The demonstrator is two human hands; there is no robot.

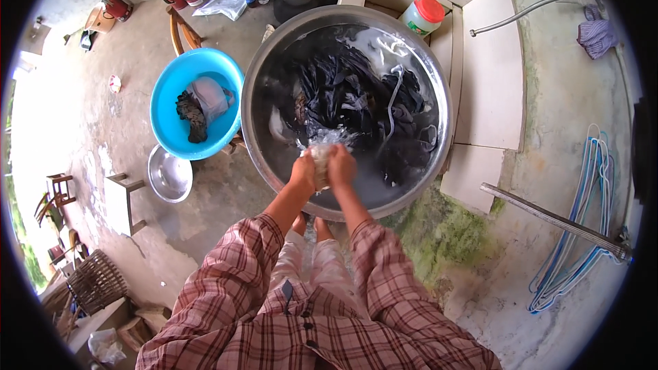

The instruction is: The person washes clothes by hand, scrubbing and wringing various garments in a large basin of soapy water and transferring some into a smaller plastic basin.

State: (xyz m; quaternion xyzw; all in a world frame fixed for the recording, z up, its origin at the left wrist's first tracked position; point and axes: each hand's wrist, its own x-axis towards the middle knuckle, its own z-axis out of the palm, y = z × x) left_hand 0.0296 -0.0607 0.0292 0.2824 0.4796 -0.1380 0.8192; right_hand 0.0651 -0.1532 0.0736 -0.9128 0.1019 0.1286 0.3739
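A large round metal basin (347,12) in front of me holds greyish, sudsy water and a heap of wet dark clothes (339,87). Over its near side, my left hand (303,170) and my right hand (342,167) together grip a wet, light beige cloth (321,164). Water splashes just beyond the cloth, and my hands look a little blurred. A pale cord or strap (394,100) trails over the dark clothes on the right. White foam (393,49) floats along the far right side of the water.
Left of the basin, a blue plastic tub (164,113) holds a few garments above a small metal bowl (170,174). A red-lidded jar (422,15) stands by the tiled sink. Clothes hangers (570,236) hang from a ridged metal bar (555,221) at right. A low stool (121,205) stands left.
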